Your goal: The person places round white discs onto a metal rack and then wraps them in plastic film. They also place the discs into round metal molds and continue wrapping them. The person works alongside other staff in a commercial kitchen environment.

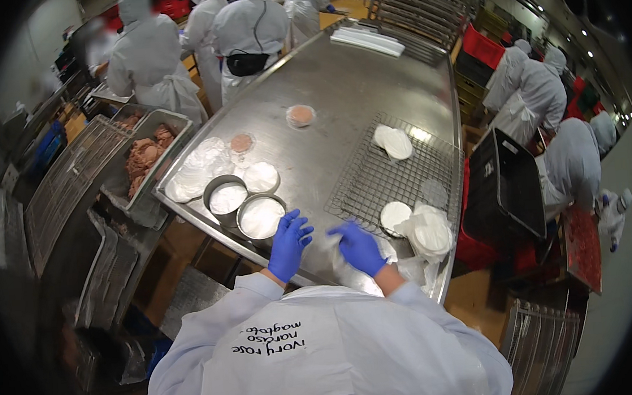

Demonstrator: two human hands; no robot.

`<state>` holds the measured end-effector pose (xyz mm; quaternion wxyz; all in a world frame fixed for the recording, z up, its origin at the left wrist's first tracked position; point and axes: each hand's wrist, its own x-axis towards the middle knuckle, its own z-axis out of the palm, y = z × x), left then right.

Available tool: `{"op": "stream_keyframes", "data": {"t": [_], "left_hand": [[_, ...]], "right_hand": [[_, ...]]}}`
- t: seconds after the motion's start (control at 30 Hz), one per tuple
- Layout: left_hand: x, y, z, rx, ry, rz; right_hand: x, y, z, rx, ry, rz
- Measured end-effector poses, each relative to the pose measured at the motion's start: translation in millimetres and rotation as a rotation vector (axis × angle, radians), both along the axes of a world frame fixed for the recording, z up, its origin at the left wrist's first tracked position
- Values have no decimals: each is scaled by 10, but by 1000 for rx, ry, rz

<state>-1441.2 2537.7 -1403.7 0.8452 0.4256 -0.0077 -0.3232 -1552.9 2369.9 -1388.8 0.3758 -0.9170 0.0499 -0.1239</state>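
My left hand (288,245), in a blue glove, is beside the nearer of two metal rings (261,216), its fingers partly bent and apart with nothing visible in them. Inside both rings lie white discs; the second ring (226,196) stands just behind. My right hand (361,247), also blue-gloved, hovers over crumpled clear plastic (360,276) at the table's near edge. Its fingertips point left and are blurred, so whether they pinch anything is unclear. To its right are a white disc (395,216) and a stack of white round sheets (429,232).
On the steel table (284,149) sit a wire rack (368,167), pink meat patties (301,115) and piled white discs (202,164). A tub of pink meat (147,161) stands left, a black crate (507,186) right. Several people in white work around the far side.
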Motion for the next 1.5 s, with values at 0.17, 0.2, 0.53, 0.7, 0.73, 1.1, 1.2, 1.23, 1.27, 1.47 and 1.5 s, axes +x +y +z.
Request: {"op": "stream_keyframes", "data": {"t": [0.17,0.2,0.53,0.7,0.73,1.1,1.2,1.23,1.27,1.47,1.5], "left_hand": [[-114,390,-580,212,-138,-135],[-164,475,-737,319,-161,-113],[-18,418,207,164,-466,-31],[-69,351,116,-95,-148,-282],[-27,340,-20,-55,-233,-234],[310,796,28,379,-125,-177],[432,941,73,109,79,-248],[498,1012,42,-41,135,-276],[695,1034,209,-118,219,-204],[1956,1343,1,316,-353,211],[2156,1392,-17,424,-303,144]], "right_hand": [[621,-54,-1108,-206,312,40],[629,27,-1108,71,164,39],[256,389,184,337,-172,-151],[170,264,545,584,-165,346],[153,371,730,306,-304,301],[692,1,-525,704,60,-47],[971,558,-76,870,-188,28],[1111,718,-8,765,-196,97],[1280,854,57,674,-205,206],[2487,1188,93,775,107,84],[2662,1159,-106,620,32,57]]}}
